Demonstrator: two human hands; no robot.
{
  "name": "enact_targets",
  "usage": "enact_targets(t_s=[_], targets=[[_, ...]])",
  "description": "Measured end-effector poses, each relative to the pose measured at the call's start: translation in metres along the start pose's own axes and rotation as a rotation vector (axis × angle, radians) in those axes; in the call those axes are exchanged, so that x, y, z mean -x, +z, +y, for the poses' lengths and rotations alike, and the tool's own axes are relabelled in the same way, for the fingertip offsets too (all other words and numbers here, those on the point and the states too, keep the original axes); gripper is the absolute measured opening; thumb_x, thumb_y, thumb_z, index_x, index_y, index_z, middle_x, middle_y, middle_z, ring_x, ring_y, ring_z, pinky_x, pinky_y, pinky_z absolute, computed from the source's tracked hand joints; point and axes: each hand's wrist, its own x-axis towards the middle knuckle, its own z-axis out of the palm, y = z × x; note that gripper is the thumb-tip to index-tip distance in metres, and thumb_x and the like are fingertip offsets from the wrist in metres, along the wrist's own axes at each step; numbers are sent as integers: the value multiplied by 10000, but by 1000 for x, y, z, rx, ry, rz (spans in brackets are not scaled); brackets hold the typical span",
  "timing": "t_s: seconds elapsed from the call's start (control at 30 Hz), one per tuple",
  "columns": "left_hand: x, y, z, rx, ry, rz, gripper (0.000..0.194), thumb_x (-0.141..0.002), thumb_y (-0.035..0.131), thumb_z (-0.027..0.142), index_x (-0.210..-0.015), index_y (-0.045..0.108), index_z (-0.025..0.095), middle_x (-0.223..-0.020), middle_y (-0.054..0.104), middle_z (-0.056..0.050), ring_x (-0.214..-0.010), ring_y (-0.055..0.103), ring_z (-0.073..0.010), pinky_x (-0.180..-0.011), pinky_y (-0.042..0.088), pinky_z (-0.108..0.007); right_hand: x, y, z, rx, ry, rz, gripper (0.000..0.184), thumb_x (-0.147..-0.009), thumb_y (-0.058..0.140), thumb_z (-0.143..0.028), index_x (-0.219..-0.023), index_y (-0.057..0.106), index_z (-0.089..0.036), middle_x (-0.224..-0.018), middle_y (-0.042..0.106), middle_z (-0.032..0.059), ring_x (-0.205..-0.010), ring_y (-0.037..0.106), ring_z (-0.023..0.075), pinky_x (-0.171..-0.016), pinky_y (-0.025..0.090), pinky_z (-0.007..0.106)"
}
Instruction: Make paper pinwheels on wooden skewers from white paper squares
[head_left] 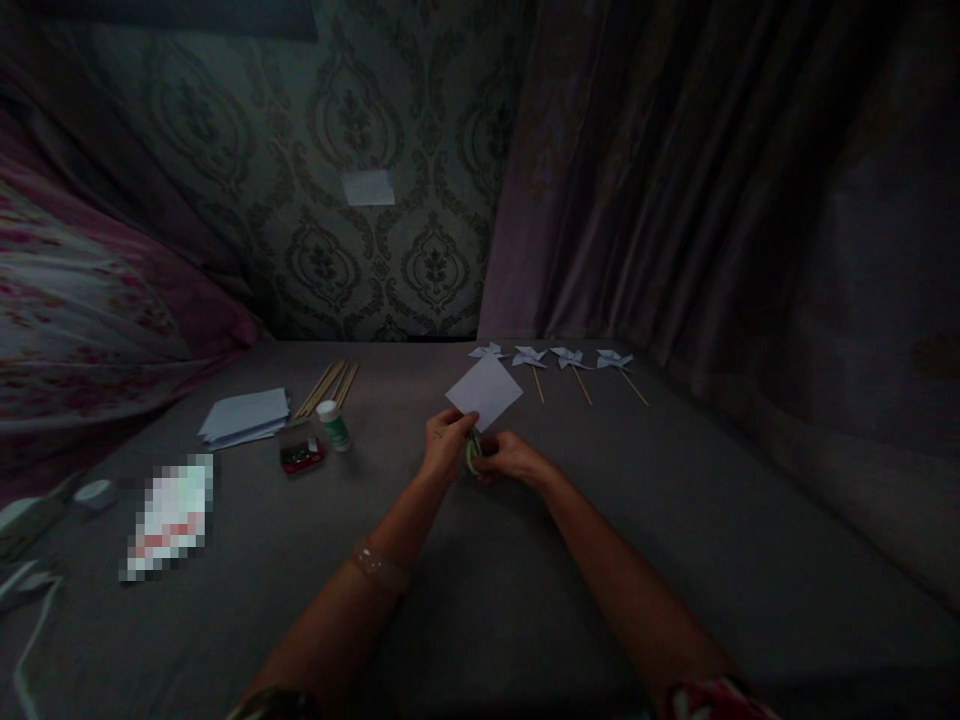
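Observation:
A square sheet of white paper is tilted up with one corner toward me. My left hand pinches it near that lower corner. In my right hand is a pair of scissors with green handles, its fingers closed around them. The blades are at the paper's lower corner; whether they touch it I cannot tell. Beyond the sheet, several white paper pinwheels on sticks lie in a row, one partly hidden behind the sheet.
On the left lie a stack of white paper, several wooden sticks, a white and green bottle and a red box of small items. A blurred-out sheet and a white cable are nearer me. Curtains hang at the right.

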Motion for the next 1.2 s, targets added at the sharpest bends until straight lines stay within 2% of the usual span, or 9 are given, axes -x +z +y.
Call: enact_targets(t_s=[0.2, 0.37, 0.43, 0.53, 0.7, 0.8, 0.93, 1.1, 1.2], targets=[[-1, -2, 2, 19, 10, 3, 213, -513, 770, 277, -623, 680, 118, -600, 626, -31, -556, 521, -119, -541, 379, -236, -2, 7, 8, 3, -2, 186, 74, -738, 669, -204, -767, 648, -139, -600, 652, 6, -513, 609, 129, -503, 489, 219], [-2, -2, -3, 53, -12, 27, 185, -533, 772, 247, -620, 668, 121, -627, 631, -28, -561, 536, -109, -556, 397, -226, 12, 17, 4, 300, -119, 481, 253, -728, 695, -300, -935, 680, -155, -937, 730, 103, -887, 677, 217, -737, 490, 261], [-2, -2, -6, 68, -31, 36, 161, -546, 766, 229, -598, 654, 127, -612, 615, -19, -553, 532, -104, -552, 399, -221, 18, 19, 1, 412, -136, 504, 295, -762, 660, -326, -997, 676, -149, -1010, 722, 118, -957, 663, 233, -782, 474, 270], [-2, -5, -8, 86, -83, 43, 148, -546, 770, 200, -596, 647, 133, -613, 620, -20, -575, 550, -108, -571, 419, -216, 24, 16, -1, 486, -138, 448, 273, -821, 589, -336, -993, 687, -148, -979, 731, 98, -923, 673, 219, -755, 464, 254], [-9, -24, -1, 134, -207, 80, 167, -545, 773, 149, -656, 649, 142, -704, 675, -40, -637, 598, -113, -593, 445, -199, 37, -22, 10, 579, -73, 446, 319, -851, 547, -361, -1005, 705, -131, -1031, 721, 135, -977, 664, 256, -763, 455, 281], [-13, -39, 5, 177, -298, 70, 160, -565, 760, 114, -665, 638, 142, -659, 662, -30, -576, 592, -108, -555, 455, -206, 51, -55, 22, 682, 2, 463, 305, -878, 513, -342, -1025, 714, -167, -1040, 719, 144, -978, 662, 262, -753, 445, 297], [-12, -53, 5, 239, -392, 44, 145, -604, 733, 73, -656, 618, 145, -624, 644, -21, -531, 580, -101, -503, 448, -198, 73, -93, 40, 806, 111, 503, 353, -883, 495, -295, -1120, 678, -109, -1051, 701, 203, -975, 656, 315, -746, 439, 351], [-7, -60, -1, 328, -408, -41, 107, -649, 700, 82, -711, 629, 133, -700, 664, -39, -586, 609, -113, -536, 481, -210, 92, -127, 78, 998, 226, 570, 324, -888, 483, -315, -1075, 701, -165, -1036, 704, 171, -945, 666, 283, -718, 452, 329], [-5, -62, -3, 359, -382, -113, 103, -667, 680, 101, -760, 645, 129, -760, 677, -52, -646, 629, -130, -584, 504, -228, 97, -143, 102, 1062, 224, 553, 326, -884, 469, -331, -1039, 714, -183, -999, 703, 157, -906, 674, 271, -701, 464, 329]])
